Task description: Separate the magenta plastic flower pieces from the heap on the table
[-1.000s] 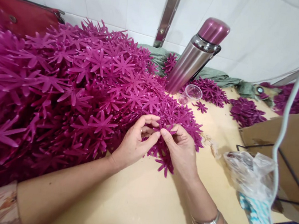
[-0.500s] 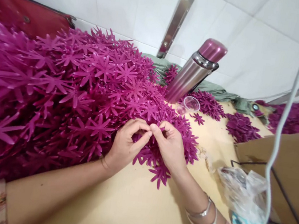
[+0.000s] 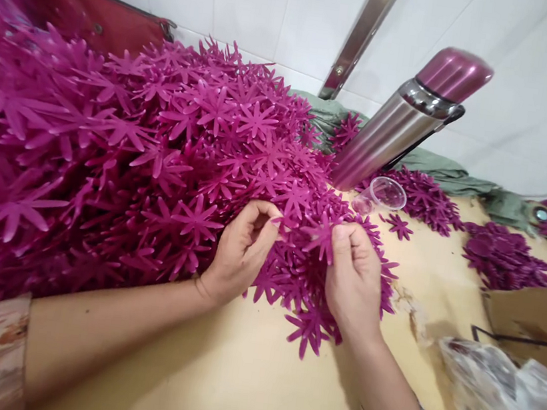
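A big heap of magenta plastic flower pieces (image 3: 135, 146) covers the left and middle of the pale wooden table (image 3: 240, 382). My left hand (image 3: 239, 254) rests at the heap's front edge, fingers curled and pinched on a flower piece (image 3: 294, 204). My right hand (image 3: 354, 279) is a little to its right, thumb and fingers pinched on another flower piece (image 3: 322, 235). The two hands are apart. A loose flower piece (image 3: 307, 330) lies on the table below my right hand.
A steel flask with a magenta cap (image 3: 405, 121) leans at the back, a clear plastic cup (image 3: 380, 195) beside it. Smaller flower piles (image 3: 504, 252) lie at the right, near a cardboard box (image 3: 536, 313) and a plastic bag (image 3: 504, 403). A red bag (image 3: 92, 13) stands by the tiled wall.
My hands were pinched together over one spot; now they have drawn apart, each holding a flower piece. The view has shifted left and closer.
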### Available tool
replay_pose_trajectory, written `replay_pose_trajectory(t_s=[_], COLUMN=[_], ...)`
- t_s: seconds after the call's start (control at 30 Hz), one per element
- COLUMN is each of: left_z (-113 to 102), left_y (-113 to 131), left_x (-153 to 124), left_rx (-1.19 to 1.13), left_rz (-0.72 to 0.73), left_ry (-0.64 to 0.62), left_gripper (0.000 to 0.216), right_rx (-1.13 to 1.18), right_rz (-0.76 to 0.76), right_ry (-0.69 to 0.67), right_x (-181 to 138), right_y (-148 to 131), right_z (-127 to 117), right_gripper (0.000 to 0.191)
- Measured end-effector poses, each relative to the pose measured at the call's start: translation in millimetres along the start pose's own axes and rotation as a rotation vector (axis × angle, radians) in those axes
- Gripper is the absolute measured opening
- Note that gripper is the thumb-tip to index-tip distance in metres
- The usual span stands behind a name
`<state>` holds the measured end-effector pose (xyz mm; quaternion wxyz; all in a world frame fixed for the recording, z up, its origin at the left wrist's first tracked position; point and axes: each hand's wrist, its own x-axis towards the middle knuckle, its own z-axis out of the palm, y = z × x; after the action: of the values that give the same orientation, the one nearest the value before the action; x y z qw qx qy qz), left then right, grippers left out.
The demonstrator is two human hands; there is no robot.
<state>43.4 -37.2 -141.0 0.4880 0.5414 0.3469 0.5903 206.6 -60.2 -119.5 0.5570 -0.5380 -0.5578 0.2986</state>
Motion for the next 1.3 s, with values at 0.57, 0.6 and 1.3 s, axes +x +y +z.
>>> replay_pose_trajectory(t_s=[0.57, 0.6, 1.3], left_z=[-4.7, -4.4, -2.4], left_y=[6.4, 6.4, 3.2], left_x=[-3.3, -3.7, -3.3], left_rx=[0.11, 0.103, 0.017], left_rz=[0.041, 0.03, -0.124], left_ry=[-0.236, -0.23, -0.234], left_gripper=[0.024, 0.022, 0.019], right_rx=[0.358, 0.347, -0.049], right_rz=[0.091, 0.085, 0.011], right_ry=[0.109, 0.093, -0.023], right_x=[14.9, 14.0, -9.9], right_y=[19.3, 18.5, -3.2], right_z=[-0.6, -0.7, 12.3], right_gripper=[0.027, 0.024, 0.018])
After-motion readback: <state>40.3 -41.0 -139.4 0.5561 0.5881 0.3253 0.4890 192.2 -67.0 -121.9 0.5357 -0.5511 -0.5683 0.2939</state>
